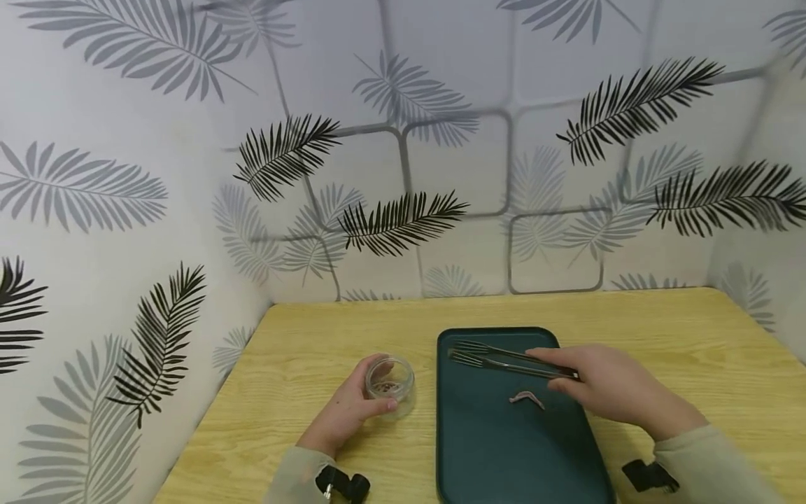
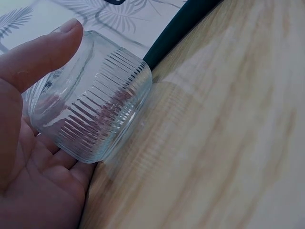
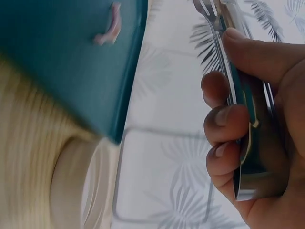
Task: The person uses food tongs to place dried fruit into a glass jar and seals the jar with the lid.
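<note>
My left hand point(image 1: 349, 409) grips a small clear glass jar point(image 2: 102, 95) with ribbed sides, thumb on one side and fingers round the other. Small reddish-brown bits point(image 2: 113, 109) lie in its bottom. The jar stands upright on the table, left of a dark green tray point(image 1: 510, 462). Over the tray's far part, my right hand point(image 1: 611, 385) holds metal tongs point(image 1: 510, 360) with fork-like tips that point left and stand apart. Nothing shows between the tips. A thin, curved pinkish piece point(image 1: 527, 397), like a worm, lies on the tray just below the tongs.
The wooden table point(image 1: 352, 329) meets walls covered with a leaf pattern point(image 1: 403, 224) at the back and sides. A beige round object with a raised rim point(image 3: 78, 181) sits beside the tray in the right wrist view; its kind is unclear.
</note>
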A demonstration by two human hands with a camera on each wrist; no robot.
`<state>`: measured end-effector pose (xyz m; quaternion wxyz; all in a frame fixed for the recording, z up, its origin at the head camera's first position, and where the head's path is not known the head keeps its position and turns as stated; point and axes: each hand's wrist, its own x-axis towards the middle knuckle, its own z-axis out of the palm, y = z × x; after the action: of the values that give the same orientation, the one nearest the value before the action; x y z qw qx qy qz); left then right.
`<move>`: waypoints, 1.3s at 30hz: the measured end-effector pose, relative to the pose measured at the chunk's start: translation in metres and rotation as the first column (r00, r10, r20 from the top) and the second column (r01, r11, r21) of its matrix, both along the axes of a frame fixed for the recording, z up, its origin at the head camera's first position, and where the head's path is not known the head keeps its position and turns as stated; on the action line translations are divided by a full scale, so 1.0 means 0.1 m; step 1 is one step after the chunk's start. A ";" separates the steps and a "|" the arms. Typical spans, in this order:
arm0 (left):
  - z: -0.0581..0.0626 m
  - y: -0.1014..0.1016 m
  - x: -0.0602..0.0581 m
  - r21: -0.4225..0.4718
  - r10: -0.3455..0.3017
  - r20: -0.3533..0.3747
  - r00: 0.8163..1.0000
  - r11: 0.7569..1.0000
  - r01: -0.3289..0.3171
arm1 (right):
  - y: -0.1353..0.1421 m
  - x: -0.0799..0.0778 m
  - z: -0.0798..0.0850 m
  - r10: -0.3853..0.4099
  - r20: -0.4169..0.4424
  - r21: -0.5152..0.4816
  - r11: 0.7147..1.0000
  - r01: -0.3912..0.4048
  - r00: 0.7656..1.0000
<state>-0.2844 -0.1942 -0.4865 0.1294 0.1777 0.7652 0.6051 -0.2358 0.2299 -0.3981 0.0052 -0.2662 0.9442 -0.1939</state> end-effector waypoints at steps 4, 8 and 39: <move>0.00 0.01 -0.01 0.000 0.002 0.000 1.000 1.000 -0.002 | 0.21 0.02 -0.03 -0.042 0.067 -0.023 0.999 0.043 0.997; 0.02 0.01 -0.02 -0.002 0.015 -0.006 1.000 1.000 -0.015 | 0.43 0.04 -0.05 -0.086 0.073 -0.022 0.996 0.088 0.994; 0.03 -0.01 0.01 0.005 -0.003 0.000 1.000 1.000 0.003 | 0.89 0.21 -0.51 -0.060 0.070 0.033 0.998 0.058 0.996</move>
<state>-0.2831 -0.1948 -0.4838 0.1301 0.1791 0.7634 0.6068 -0.2152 0.3185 -0.4494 0.0370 -0.2310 0.9537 -0.1889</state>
